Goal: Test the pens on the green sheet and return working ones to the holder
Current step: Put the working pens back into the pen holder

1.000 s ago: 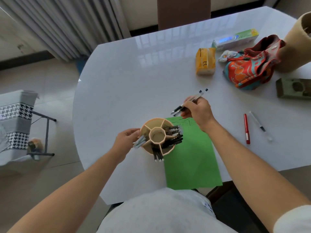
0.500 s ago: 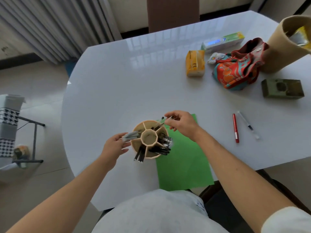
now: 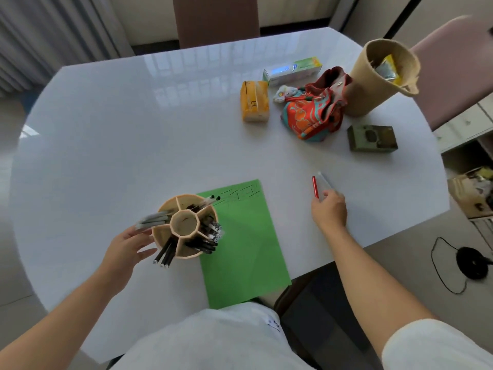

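Note:
A beige round pen holder [image 3: 186,254] with several compartments stands at the table's near left, overlapping the green sheet's [image 3: 242,252] left edge. Several black pens [image 3: 206,237] lean out of it, and two clear pens [image 3: 211,200] stick out toward the scribbles at the sheet's top. My left hand [image 3: 125,249] rests against the holder's left side with fingers spread. To the right of the sheet, my right hand [image 3: 329,210] pinches the near end of a clear pen [image 3: 324,182]. A red pen [image 3: 315,186] lies right beside it.
At the far right of the white table [image 3: 133,129] are a yellow pack [image 3: 254,101], a toothpaste box [image 3: 292,70], a colourful pouch [image 3: 312,110], a woven basket [image 3: 384,76] and a green box [image 3: 372,138]. A pink chair [image 3: 453,68] stands beyond.
My right hand put the clear pens it held into the holder, then moved right to the pens lying on the table. My left hand's fingers have loosened from the holder.

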`<state>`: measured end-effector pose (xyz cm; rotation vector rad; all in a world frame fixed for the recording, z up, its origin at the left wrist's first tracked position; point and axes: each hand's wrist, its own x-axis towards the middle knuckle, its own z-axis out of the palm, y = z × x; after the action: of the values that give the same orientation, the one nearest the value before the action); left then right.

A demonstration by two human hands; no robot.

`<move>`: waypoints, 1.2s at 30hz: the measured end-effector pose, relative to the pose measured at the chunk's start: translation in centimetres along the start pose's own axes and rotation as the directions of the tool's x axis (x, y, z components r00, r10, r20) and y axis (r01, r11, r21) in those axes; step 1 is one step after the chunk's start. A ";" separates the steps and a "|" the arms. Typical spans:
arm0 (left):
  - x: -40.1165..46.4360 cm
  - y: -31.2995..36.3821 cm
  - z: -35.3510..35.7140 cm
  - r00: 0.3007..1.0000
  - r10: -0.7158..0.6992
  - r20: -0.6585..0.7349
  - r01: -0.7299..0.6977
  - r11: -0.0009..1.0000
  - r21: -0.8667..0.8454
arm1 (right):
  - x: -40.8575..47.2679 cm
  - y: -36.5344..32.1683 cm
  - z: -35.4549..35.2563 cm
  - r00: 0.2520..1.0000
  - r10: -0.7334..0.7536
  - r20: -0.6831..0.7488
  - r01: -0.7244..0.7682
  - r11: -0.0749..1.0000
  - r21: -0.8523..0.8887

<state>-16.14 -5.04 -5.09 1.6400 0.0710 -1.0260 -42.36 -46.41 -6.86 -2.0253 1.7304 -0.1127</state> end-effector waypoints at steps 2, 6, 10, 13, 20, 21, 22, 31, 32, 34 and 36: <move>-0.2 0.3 0.1 1.000 -0.003 0.001 0.003 1.000 0.008 | 0.3 0.1 0.1 0.999 0.006 0.049 -0.002 0.998 -0.066; -0.9 1.2 1.0 1.000 -0.003 -0.018 0.003 1.000 -0.003 | -0.9 -3.1 0.6 0.985 -0.014 0.169 -0.021 0.979 0.203; -1.4 2.0 1.5 0.998 -0.011 -0.056 0.012 1.000 0.023 | -5.8 -8.9 0.7 0.872 -0.275 0.405 -0.101 0.708 0.699; -1.7 2.3 1.5 0.998 -0.030 -0.058 0.032 0.999 0.029 | -10.0 -13.1 0.2 0.724 -0.501 0.474 -0.184 0.523 0.832; -1.8 2.9 1.7 0.998 -0.022 -0.053 0.024 0.999 0.030 | -16.4 -16.0 2.1 0.564 -0.667 0.487 0.067 0.625 0.778; -1.8 2.9 1.7 0.998 -0.022 -0.051 0.024 0.999 0.031 | -16.5 -15.9 2.3 0.576 -0.659 0.484 0.121 0.654 0.747; -1.7 2.8 1.8 0.998 -0.022 -0.053 0.024 0.999 0.033 | -16.5 -15.7 2.4 0.586 -0.654 0.478 0.166 0.675 0.719; 0.7 0.7 0.5 0.998 0.006 -0.059 -0.006 1.000 0.010 | -10.8 -11.2 -0.3 0.829 -0.503 0.245 0.204 0.680 0.704; 0.8 0.7 0.5 0.999 0.015 -0.052 -0.014 1.000 0.007 | -9.0 -10.1 -0.5 0.896 -0.410 0.169 0.213 0.733 0.646; 0.9 0.8 0.5 0.999 0.027 -0.043 -0.027 1.000 0.004 | -4.8 -7.5 -1.0 0.974 -0.228 0.010 0.200 0.872 0.448; 0.8 1.0 0.6 0.999 0.037 -0.031 -0.037 0.999 0.015 | -1.1 -4.5 -1.6 0.993 -0.093 -0.074 0.106 0.975 0.196</move>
<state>-15.41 -6.27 -4.84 1.6651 0.0539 -0.9745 -39.01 -45.43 -3.34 -1.9782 1.5846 -0.3731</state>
